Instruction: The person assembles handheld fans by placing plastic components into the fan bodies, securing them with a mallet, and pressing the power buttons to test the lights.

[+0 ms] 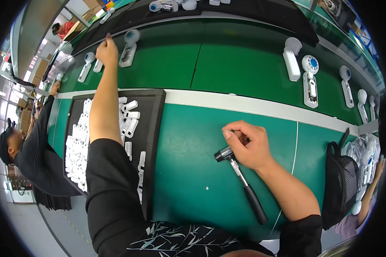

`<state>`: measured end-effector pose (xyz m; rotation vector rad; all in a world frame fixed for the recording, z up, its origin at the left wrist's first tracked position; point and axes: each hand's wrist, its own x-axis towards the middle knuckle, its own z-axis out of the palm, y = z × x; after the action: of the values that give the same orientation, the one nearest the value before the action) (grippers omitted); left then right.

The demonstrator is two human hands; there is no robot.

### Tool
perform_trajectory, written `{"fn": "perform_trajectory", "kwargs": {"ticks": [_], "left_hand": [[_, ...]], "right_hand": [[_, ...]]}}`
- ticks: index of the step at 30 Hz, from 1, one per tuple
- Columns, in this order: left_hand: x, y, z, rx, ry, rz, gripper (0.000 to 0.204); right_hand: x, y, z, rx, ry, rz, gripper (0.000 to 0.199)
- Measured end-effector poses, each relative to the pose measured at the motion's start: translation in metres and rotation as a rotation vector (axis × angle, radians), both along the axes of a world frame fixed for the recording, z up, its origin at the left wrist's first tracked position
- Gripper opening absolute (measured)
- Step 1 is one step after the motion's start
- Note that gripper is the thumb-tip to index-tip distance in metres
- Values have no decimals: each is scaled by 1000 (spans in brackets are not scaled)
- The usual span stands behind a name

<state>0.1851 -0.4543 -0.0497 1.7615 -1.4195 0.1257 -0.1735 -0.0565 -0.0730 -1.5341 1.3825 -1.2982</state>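
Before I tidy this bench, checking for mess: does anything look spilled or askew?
Nothing is spilled. The white plastic parts lie in a loose heap across the black tray, and the small hammer lies slantwise on the green mat by the right hand.

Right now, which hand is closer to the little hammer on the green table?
The right hand. Its fingers rest right at the head of the hammer, above the handle. The left hand is far away, stretched out to the white gadget on the belt.

2 short black sleeves, bare forearms, black top with pale leaf print.
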Motion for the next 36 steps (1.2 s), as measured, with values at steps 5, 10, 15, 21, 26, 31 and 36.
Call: {"fn": "perform_trajectory", "kwargs": {"ticks": [5, 10, 15, 21, 26, 31, 36], "left_hand": [[-43, 16, 67, -294, 322, -351, 48], [-125, 87, 69, 103, -270, -662, 75], [-204, 171, 10, 339, -522, -793, 81], [-218, 172, 13, 331, -623, -716, 57], [-215, 181, 14, 329, 1400, -911, 37], [-207, 233, -22, 180, 1970, -913, 44], [-232, 272, -24, 224, 1484, -924, 50]], "right_hand": [[6, -3, 2, -36, -40, 28, 6], [5, -5, 0, -14, -73, 36, 9], [-3, -3, -3, 19, -89, 43, 12], [1, -3, -6, -30, -125, 33, 14], [5, -2, -7, -111, -88, -4, 14], [-2, 0, -11, -50, -66, -27, 16], [-4, 15, 12, -207, 220, -22, 24]]}}
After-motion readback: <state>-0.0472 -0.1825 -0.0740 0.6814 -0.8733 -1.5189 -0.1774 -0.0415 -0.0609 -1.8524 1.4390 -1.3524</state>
